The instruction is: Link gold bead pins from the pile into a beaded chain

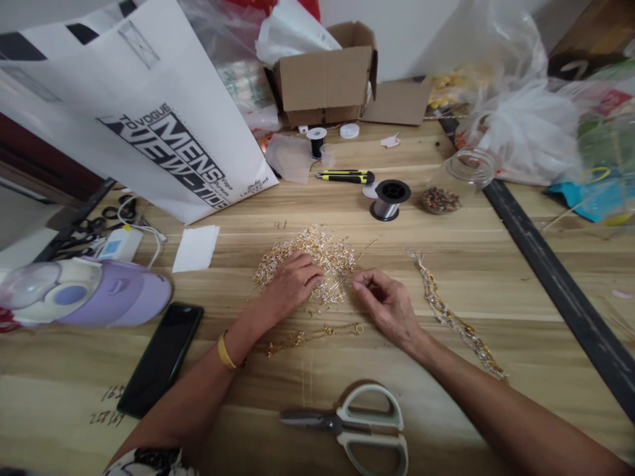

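A loose pile of small gold and clear beads or charms [330, 254] lies on the wooden table in front of me. My left hand [296, 274] rests on the pile's near side, fingers curled together and tips down among the pieces; what they hold is hidden. Just right of the pile, my right hand [387, 301] has thumb and forefinger pinched together, and anything between them is too small to make out. Below my hands lies a gold chain [317, 336] with a ring at one end. A bundle of gold and silver chains [449, 311] stretches along the right.
Scissors [357, 423] lie at the near edge, a phone [161, 357] and purple bottle [114, 291] at left. Farther back are a wire spool [389, 200], a utility knife [344, 176], a tipped jar of beads [461, 178], a cardboard box [327, 79] and a white bag [163, 119].
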